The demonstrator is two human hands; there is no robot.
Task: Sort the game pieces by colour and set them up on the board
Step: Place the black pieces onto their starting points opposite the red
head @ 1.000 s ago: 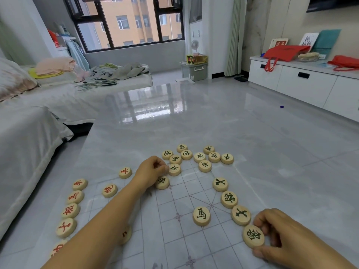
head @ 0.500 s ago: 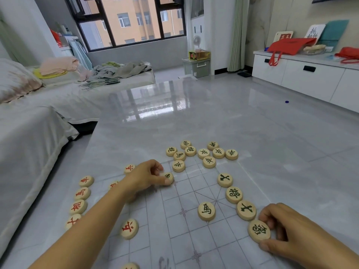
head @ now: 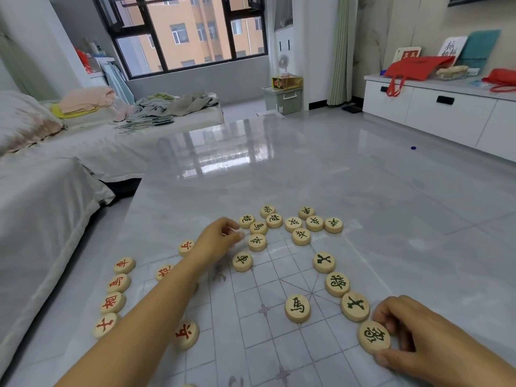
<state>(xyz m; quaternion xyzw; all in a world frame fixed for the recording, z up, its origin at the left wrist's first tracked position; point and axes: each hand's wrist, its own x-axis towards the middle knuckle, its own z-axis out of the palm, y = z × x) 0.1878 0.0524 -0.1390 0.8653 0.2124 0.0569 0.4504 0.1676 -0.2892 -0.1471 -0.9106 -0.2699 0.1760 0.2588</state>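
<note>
Round wooden game pieces lie on a pale grid board [head: 268, 344]. Black-lettered pieces cluster [head: 293, 223] at the board's far end, and three more curve down the right side [head: 337, 284]. A black horse piece [head: 297, 308] and a black chariot piece [head: 242, 261] lie apart on the grid. Red-lettered pieces line the left edge [head: 112, 302]; another red piece [head: 186, 334] lies beside my forearm. My left hand [head: 220, 240] hovers with loosely curled fingers, holding nothing, just left of a black piece [head: 257, 242]. My right hand [head: 418, 339] pinches the nearest black piece [head: 374, 337], which lies flat on the board.
The board lies on a glossy grey table [head: 307, 177]. A white-covered sofa [head: 42, 205] runs along the left with clothes piled on it. A white cabinet [head: 446, 113] with red bags stands at the right. A storage box [head: 283, 99] sits under the window.
My left hand let go of the black chariot piece on the grid and moved up towards the far cluster. My right hand has stayed on the nearest black piece.
</note>
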